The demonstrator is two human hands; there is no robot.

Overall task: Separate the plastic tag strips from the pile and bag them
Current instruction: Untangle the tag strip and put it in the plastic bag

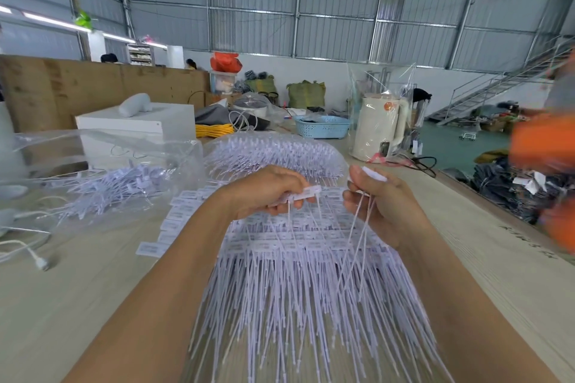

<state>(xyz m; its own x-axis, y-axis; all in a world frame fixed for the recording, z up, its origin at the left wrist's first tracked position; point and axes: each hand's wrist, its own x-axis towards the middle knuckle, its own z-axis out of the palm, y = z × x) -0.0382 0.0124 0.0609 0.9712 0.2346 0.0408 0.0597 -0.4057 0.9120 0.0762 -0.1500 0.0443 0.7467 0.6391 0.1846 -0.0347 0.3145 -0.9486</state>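
White plastic tag strips (298,274) lie in a broad pile on the table (77,305), directly under and ahead of both hands. Label heads sit in rows at the far side; thin tails run toward the person, so the long axis points near-to-far.

Left hand (264,193) has its fingers curled round a short connected strip of label heads (303,193), lifted just above the pile, tails hanging down. Right hand (378,202) pinches a few loose tails and holds a white tab (375,174) at the thumb. The two hands are close together at the same height, and neither is clearly nearer the pile.

Judgement: the pull-apart will go sideways, across the tails, with the heads as the grip point.

Count: two hands, one main pile, far too many strips to number. A second heap of strips (273,152) sits beyond the hands.

Clear bag (102,171) lies open on its side to the left, well apart from the hands, already holding loose tags. The left hand is nearer it.

Farther out: a white kettle (379,127) wrapped in plastic, a blue basket (322,127), a yellow cable (214,130).
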